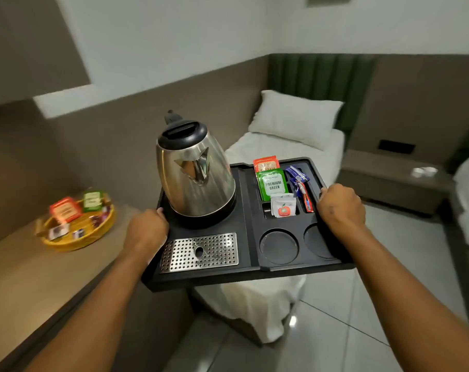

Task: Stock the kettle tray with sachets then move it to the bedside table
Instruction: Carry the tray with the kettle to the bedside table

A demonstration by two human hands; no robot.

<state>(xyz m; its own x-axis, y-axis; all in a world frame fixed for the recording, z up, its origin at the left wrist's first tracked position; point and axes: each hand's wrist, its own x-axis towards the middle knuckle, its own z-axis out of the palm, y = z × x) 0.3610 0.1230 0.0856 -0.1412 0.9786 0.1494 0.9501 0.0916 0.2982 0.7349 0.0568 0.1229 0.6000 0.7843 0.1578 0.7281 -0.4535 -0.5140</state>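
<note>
I hold the black kettle tray (248,272) in the air, over the floor and the foot of a bed. My left hand (146,233) grips its left edge and my right hand (340,208) grips its right edge. A steel kettle (194,173) with a black lid stands on the tray's left half, behind a perforated metal drip plate (199,252). The compartments on the right hold an orange sachet (266,163), a green sachet (273,183), a white sachet with a red apple (283,208) and blue and red stick sachets (300,185). Two round cup recesses (279,247) are empty.
A yellow basket (77,224) with several sachets sits on the wooden counter (26,277) at the left. A bed (281,149) with a white pillow lies ahead. The bedside table (389,178) stands to its right, with a small white object on it. Tiled floor lies below.
</note>
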